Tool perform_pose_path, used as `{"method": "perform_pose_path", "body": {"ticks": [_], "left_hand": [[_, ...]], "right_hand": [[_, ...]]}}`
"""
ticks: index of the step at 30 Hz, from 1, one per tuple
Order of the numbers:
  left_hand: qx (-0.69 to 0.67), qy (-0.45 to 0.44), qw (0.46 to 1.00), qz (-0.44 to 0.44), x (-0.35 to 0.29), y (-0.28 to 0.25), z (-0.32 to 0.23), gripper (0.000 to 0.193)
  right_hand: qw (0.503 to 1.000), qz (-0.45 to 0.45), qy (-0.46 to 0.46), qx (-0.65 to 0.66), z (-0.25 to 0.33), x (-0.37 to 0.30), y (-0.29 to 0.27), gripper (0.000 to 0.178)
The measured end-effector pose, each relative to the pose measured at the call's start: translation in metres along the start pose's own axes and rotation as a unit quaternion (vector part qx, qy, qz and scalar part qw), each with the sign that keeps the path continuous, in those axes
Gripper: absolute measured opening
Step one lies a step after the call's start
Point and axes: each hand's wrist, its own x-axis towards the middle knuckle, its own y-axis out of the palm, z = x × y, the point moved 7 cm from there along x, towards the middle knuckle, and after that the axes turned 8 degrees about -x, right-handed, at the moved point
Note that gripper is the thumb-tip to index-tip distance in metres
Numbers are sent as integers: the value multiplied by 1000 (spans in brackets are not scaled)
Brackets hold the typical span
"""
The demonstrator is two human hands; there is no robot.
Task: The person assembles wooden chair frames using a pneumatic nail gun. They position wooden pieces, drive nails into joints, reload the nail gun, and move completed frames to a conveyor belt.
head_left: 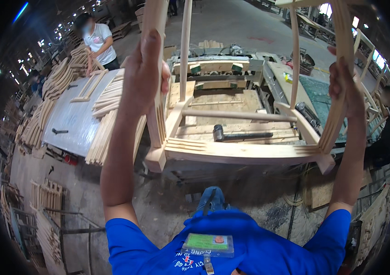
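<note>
I hold a pale wooden chair frame (243,152) upright in front of me, one upright post in each hand. My left hand (145,71) is closed around the left post, and my right hand (344,87) is wrapped around the right post. The frame's grooved lower rail crosses between the posts, with a round stretcher (241,116) beyond it. Seen through the frame, a black mallet (245,135) lies on wooden boards of the workbench (263,94).
On the left, a plastic-covered table (69,119) carries stacks of curved wooden parts (108,137). A co-worker (99,43) handles pieces behind it. At right stands a green-topped bench (316,98), with another person (385,119) beyond. Slatted wooden parts (46,201) lean at lower left.
</note>
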Motion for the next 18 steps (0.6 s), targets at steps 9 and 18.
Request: {"method": "perform_pose_path", "body": {"ticks": [9,18], "left_hand": [[5,-136,990,-21,81,60,150,62],[86,-104,989,-58,150,106,263,54]], "right_hand": [[992,27,122,-28,-167,111,7,60],[977,31,209,40,-356,197,-11,54]]}}
